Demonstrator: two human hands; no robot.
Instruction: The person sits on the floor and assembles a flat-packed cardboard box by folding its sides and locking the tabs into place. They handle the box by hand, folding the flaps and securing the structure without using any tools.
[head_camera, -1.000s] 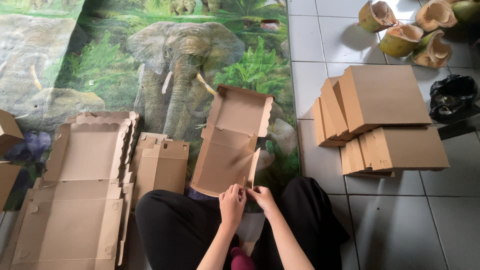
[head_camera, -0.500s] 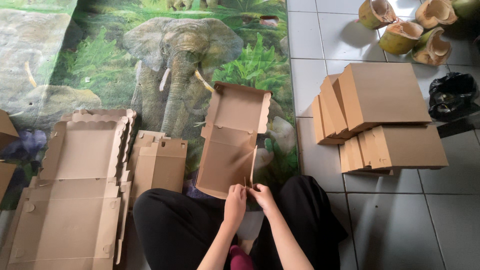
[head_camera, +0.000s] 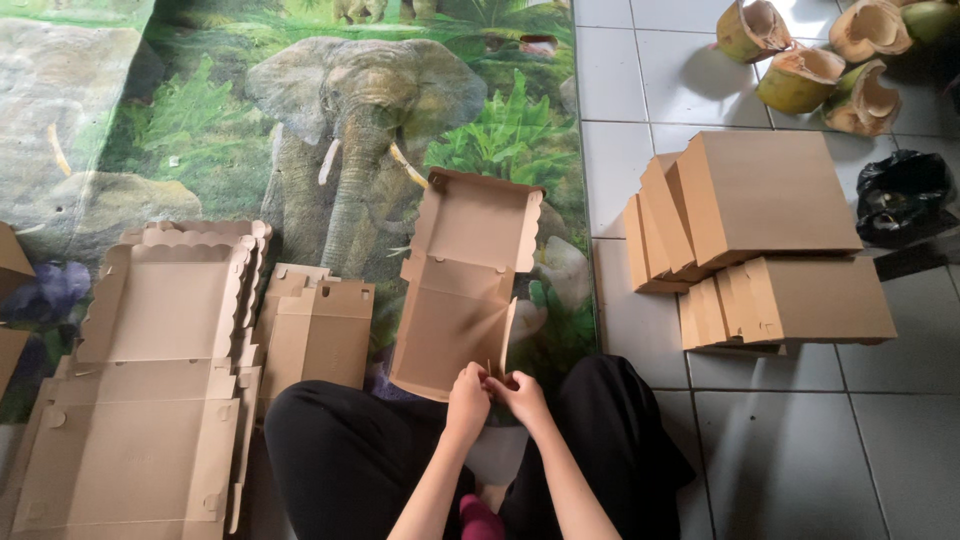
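A half-folded brown cardboard box (head_camera: 466, 282) lies open in front of my knees on the elephant-print mat (head_camera: 330, 130). My left hand (head_camera: 467, 392) and my right hand (head_camera: 520, 393) meet at its near right corner, both pinching a small side flap there. The box's lid end points away from me, with its side walls partly raised. My black-trousered legs sit just below the box.
Flat unfolded box blanks (head_camera: 150, 380) are stacked on the left, with a smaller pile (head_camera: 318, 328) beside them. Finished closed boxes (head_camera: 760, 230) are piled on the tiled floor at right. Cut coconut husks (head_camera: 820, 50) and a black bag (head_camera: 900, 195) lie at far right.
The box has been drawn slightly nearer and its near side flap has been raised. Both hands stay together at the same corner.
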